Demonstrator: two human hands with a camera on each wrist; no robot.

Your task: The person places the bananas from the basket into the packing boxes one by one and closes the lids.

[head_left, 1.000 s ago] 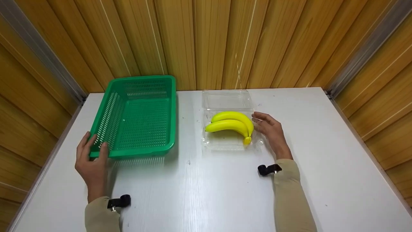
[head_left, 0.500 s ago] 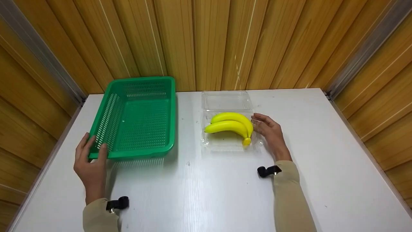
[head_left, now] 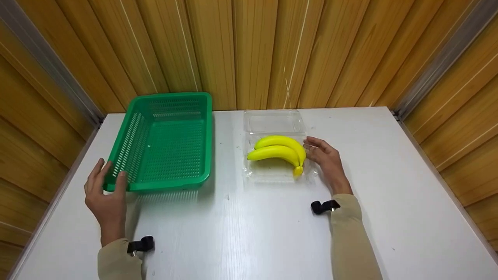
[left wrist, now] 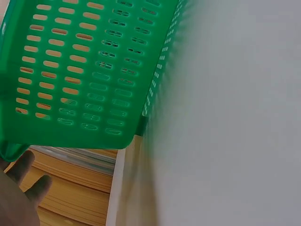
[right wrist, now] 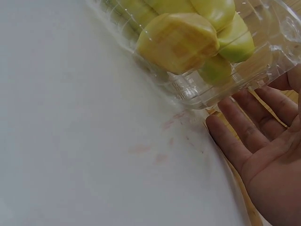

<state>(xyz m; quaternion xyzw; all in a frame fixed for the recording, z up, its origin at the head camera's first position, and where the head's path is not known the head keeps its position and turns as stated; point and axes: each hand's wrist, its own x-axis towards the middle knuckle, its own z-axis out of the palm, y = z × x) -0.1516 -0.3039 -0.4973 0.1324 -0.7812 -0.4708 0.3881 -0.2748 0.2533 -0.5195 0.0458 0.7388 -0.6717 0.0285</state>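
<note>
A green perforated basket (head_left: 207, 155) stands on the left of the white table in the head view. At its near left corner is my left hand (head_left: 106, 200), fingers extended and spread, the thumb overlapping the rim from this angle. The left wrist view shows those fingertips (left wrist: 38, 189) just below the basket's corner (left wrist: 66, 136). A bunch of yellow bananas (head_left: 277, 151) lies in an unfolded clear plastic clamshell box (head_left: 268, 172). Beside the box's right wall is my right hand (head_left: 326, 160). Its extended fingers (right wrist: 249, 136) are at the wall, holding nothing; contact is unclear.
The clamshell's lid (head_left: 274, 121) is folded back toward the wood-panelled wall (head_left: 255, 54). The white table (head_left: 233, 229) stretches between and in front of the hands. Panelled walls close in both sides.
My left hand has shifted slightly left, its fingers easing outward at the basket's corner. The right hand, bananas and clamshell box stay as they were.
</note>
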